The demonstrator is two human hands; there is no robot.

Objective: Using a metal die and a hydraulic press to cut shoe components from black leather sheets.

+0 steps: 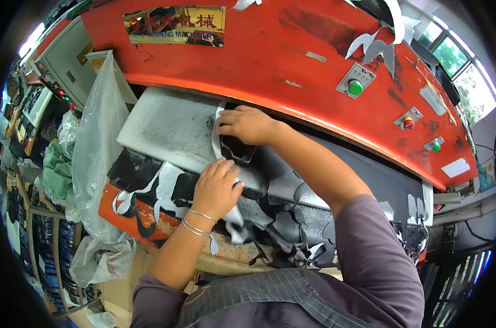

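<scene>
On the press bed, my right hand is closed over the upper end of a thin-walled metal cutting die, which stands on black sheet material. My fingers hide part of its outline. Nearer to me, my left hand has its fingers bent over a pale-edged offcut strip hanging at the front of the bed. Its fingertips lie by the right edge of a white cutting board dusted with black. A black sheet extends to the right, partly behind my right forearm.
The red press beam spans the far side, carrying a green button and a red knob. Torn black and grey scraps hang along the bed's front. A clear plastic bag hangs at left, beside a grey control cabinet.
</scene>
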